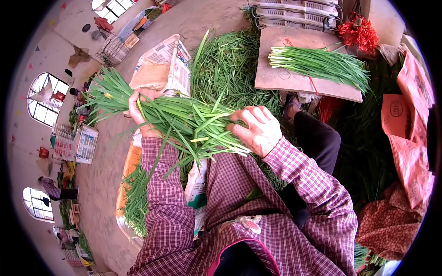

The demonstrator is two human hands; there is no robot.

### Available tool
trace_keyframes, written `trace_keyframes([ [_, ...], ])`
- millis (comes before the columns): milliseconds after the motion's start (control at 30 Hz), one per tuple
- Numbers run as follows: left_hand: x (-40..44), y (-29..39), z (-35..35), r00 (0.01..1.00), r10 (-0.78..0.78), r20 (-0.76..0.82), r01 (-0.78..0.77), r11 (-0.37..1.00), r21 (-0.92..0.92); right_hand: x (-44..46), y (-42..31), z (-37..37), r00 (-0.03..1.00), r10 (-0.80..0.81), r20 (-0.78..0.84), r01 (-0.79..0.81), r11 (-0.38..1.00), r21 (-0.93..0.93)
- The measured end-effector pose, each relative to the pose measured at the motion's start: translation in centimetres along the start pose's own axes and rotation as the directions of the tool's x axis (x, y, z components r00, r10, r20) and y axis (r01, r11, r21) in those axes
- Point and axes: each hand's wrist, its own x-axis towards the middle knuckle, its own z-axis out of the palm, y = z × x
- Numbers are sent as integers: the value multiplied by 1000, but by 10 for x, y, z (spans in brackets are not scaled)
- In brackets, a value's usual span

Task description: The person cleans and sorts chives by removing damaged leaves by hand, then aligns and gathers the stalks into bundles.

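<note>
A loose bunch of long green stalks [184,115] lies across both hands above my lap, its leafy tips at the left and pale ends at the right. My left hand [143,108] is wrapped round the leafy part. My right hand [258,129] has bent fingers closed on the pale-end side. On a board [276,83] at the upper right rests a neat bundle of similar stalks [317,64], with a red tie under it. A heap of green stalks [225,69] lies on the floor beyond my hands.
White crates [294,14] are stacked behind the board, beside a bunch of red ties [358,34]. A white basket [182,69] stands beyond my left hand. Red sacks [405,124] lie at the right. Other people [53,187] are far left.
</note>
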Motion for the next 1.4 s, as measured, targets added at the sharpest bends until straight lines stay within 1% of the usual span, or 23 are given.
trace_keyframes([
  [33,-1,0,0,1000,0,0,0,1000,0,-1,3,0,1000,-21,-16,21,1000,-4],
  [100,-6,-1,4,977,47,-209,13,960,280,-2,9,-4,997,-14,-76,15,1000,7],
  [233,-4,1,-6,933,13,-360,38,990,135,-29,30,-18,992,94,-83,-99,994,-56],
  [300,-9,6,-7,936,5,-351,52,987,154,-51,41,-21,986,163,-30,-165,985,-59],
  [433,-6,14,-29,928,-72,-364,76,997,-3,-96,65,-29,951,308,-2,-305,942,-136],
  [500,-6,21,-36,913,-44,-406,40,999,-19,-127,82,-28,879,470,80,-441,866,-237],
  [567,-1,31,-62,943,-85,-322,81,996,-26,-154,102,-28,693,696,186,-635,712,-298],
  [600,-4,32,-58,935,-49,-350,60,998,21,-149,103,-34,531,795,294,-694,607,-388],
  [633,-6,32,-54,927,-15,-375,44,997,68,-148,105,-35,451,812,369,-679,581,-449],
  [700,-8,31,-49,935,-31,-354,42,999,23,-136,91,-35,482,769,419,-579,639,-507],
  [733,-5,31,-55,929,-38,-369,39,999,-6,-126,81,-34,592,714,374,-561,698,-444],
  [800,2,31,-71,928,-59,-367,67,998,9,-96,69,-24,768,579,274,-528,814,-241],
  [867,-2,23,-59,939,-90,-333,93,996,-7,-66,56,-7,818,538,202,-557,829,51],
  [933,-2,18,-53,949,-162,-269,156,987,-47,-41,44,14,828,513,226,-555,807,202],
  [967,-1,15,-51,950,-163,-266,157,987,-46,-31,41,29,879,456,141,-476,811,340],
  [1033,0,9,-47,935,-114,-337,123,992,6,-14,33,35,784,531,322,-620,703,348],
  [1100,3,11,-52,926,-115,-360,117,993,-16,-21,38,42,845,481,232,-534,741,407],
  [1133,4,15,-60,947,-143,-289,127,989,-72,-28,40,35,798,518,308,-592,768,244],
  [1167,4,19,-69,961,-169,-218,144,982,-126,-43,45,33,807,524,274,-576,799,171],
  [1200,4,23,-72,962,-173,-212,141,977,-158,-63,54,35,800,555,229,-581,811,64],
  [1300,9,28,-92,959,-123,-254,104,991,-85,-105,72,19,722,616,315,-559,787,-260],
  [1367,8,22,-88,959,-130,-251,115,991,-75,-98,59,13,844,521,126,-508,853,-122],
  [1400,4,18,-79,959,-135,-249,124,990,-61,-77,45,3,849,513,125,-512,858,-44],
])
